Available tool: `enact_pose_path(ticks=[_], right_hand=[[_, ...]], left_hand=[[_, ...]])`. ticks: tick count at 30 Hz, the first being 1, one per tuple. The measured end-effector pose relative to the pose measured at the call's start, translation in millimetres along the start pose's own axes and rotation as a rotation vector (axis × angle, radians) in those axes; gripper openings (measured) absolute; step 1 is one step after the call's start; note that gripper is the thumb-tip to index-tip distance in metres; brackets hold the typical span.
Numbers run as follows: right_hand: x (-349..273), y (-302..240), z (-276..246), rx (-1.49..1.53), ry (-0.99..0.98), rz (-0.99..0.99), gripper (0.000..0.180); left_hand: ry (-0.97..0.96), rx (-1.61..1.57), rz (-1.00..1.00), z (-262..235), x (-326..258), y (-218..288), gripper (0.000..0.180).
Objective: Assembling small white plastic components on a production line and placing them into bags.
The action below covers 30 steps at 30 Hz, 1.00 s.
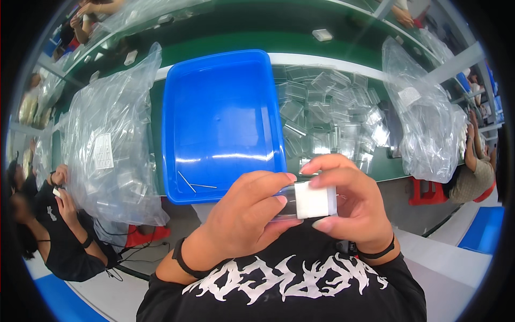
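- The left hand's [244, 214] fingers are closed around the left end of a clear plastic case [290, 200], probably steadying it.
- The right hand's [357, 201] fingers and thumb pinch the white block [312, 200] across its far and near edges, a grip that likely leaves its broad face free.
- Block and case are held up together at the table's [389, 169] near edge, right of the blue tray [225, 118].
- Loose clear pieces [327, 99] lie beyond the hands, seemingly for easy reach.
- The block looks squarish, matte and plain; the case is glossy, its outline partly hidden by fingers.
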State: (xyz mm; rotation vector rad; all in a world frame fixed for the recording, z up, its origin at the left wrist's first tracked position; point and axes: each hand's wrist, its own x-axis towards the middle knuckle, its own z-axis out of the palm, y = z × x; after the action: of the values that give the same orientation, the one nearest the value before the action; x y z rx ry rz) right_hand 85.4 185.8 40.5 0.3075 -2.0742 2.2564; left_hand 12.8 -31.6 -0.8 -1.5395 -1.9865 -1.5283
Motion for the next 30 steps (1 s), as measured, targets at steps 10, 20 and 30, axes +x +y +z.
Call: enact_pose_path(ticks=[10,20,30], right_hand=[[2,6,-6,0.055,0.017,0.246,0.039],[15,2,-3,-0.082,-0.074,-0.046,0.044],[14,0,1,0.174,-0.005,0.324,0.035]], left_hand=[[0.026,0.011,-0.097,-4,2,-1,0.083],[-0.023,-0.226,-0.357,-17,-1,-1,0.072],[0.085,-0.082,-0.142,-13,1,-3,0.064]])
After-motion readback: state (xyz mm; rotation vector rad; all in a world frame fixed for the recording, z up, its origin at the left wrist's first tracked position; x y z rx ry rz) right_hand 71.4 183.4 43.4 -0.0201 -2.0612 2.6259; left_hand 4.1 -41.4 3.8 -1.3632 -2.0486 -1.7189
